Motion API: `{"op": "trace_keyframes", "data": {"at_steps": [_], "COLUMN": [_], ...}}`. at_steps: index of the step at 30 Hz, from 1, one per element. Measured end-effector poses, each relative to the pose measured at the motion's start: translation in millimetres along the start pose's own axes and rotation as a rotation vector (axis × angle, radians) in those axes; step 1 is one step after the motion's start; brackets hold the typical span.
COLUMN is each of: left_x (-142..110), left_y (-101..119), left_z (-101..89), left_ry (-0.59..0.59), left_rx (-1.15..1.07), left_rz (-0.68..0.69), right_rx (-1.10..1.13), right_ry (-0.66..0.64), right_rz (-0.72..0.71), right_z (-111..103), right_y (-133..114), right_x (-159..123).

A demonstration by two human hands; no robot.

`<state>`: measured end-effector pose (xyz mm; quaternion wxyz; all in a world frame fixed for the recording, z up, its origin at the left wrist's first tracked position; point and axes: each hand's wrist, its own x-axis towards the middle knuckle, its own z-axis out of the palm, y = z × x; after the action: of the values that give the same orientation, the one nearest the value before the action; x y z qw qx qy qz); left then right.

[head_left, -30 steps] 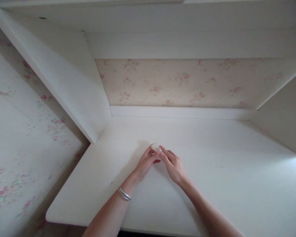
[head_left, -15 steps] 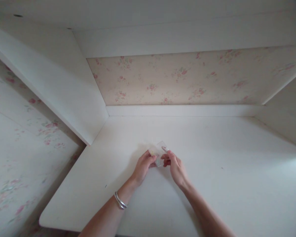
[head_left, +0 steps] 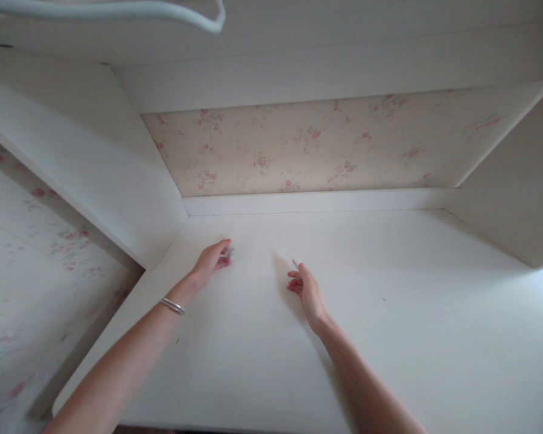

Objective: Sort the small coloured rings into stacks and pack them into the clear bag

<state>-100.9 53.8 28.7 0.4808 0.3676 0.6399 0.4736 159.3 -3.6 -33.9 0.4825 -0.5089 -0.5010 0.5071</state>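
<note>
My left hand [head_left: 212, 260], with metal bangles [head_left: 172, 305] at its wrist, is above the far left part of the white desk top. Its fingers close on a small, see-through, crumpled piece [head_left: 231, 252], whose kind I cannot make out. Nearer the middle, my right hand [head_left: 308, 292] pinches a clear, thin plastic piece [head_left: 295, 258] between thumb and forefinger. That piece sticks up past the fingertips, and its outline is faint against the desk. The other right fingers are curled below it. A wide gap separates the two hands.
The white desk top [head_left: 253, 361] ends in a rounded front left corner. White side panels [head_left: 85, 157] and a shelf overhead frame flowered wallpaper [head_left: 308, 144]. A white cable-like thing [head_left: 163, 11] hangs at the top left. Small dark specks [head_left: 384, 299] dot the desk.
My hands were together around a clear packet and are now apart. The left one has moved left and farther away, holding a small piece. The white cable-like thing has come into view.
</note>
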Motion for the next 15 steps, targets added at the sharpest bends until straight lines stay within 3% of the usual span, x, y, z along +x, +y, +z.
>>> {"op": "trace_keyframes", "data": {"at_steps": [2, 8, 13, 15], "left_x": [18, 50, 50, 40], "left_y": [9, 28, 42, 45], "left_z": [-10.4, -30.3, -41.6, -42.3], "left_ry": [0.054, 0.162, 0.173, 0.123], "left_rx": [0.211, 0.426, 0.458, 0.381], "left_rz": [-0.026, -0.074, -0.057, -0.021], "right_rx": [0.029, 0.078, 0.070, 0.088], "right_ry": [0.013, 0.024, 0.009, 0.003], "right_rz": [0.036, 0.073, 0.066, 0.074], "right_z": [1, 2, 2, 2], "right_y": [1, 4, 1, -3], "right_x": [0, 1, 1, 0]}}
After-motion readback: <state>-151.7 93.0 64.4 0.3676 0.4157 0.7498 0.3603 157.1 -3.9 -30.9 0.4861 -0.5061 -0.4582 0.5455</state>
